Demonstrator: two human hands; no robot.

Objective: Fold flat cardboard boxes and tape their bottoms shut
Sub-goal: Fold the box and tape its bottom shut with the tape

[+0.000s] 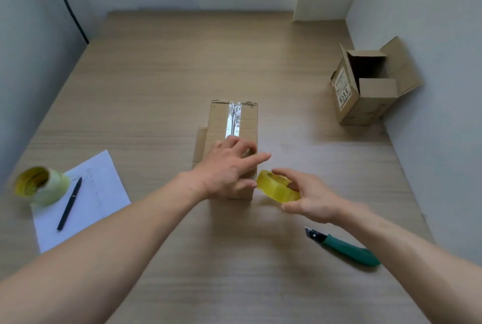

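**While the seam is half taped, the strip is the weak point**

Though it plays no part now, a spare roll of packing tape (40,185) sits at the far left of the wooden table (161,68), touching a white sheet of paper (86,193) with a black pen (70,203) on it; a sweeping forearm could knock either aside.

At centre stands the cardboard box (234,125), bottom up, with a shiny strip of clear tape (234,120) already down along the far part of its seam. The left hand (227,167) rests on the near end of the box, fingers spread and fairly straight, forefinger pointing right; it presses and does not grip. If that pressure lets up, I judge the flaps could spring apart or the light box slide, and the tape would go down crooked or wrinkled.

Just beside the box's near right corner, the right hand (310,195) holds a yellowish tape roll (279,189), fingers curled round its rim. Whether the strip runs unbroken to the roll cannot be told. A slack or twisted pull could make it stick to itself.

Near the right forearm lies a green-handled utility knife (344,246), blade showing, a hazard if reached for blind. At far right, against the wall, an open cardboard box (370,88) stands well apart.
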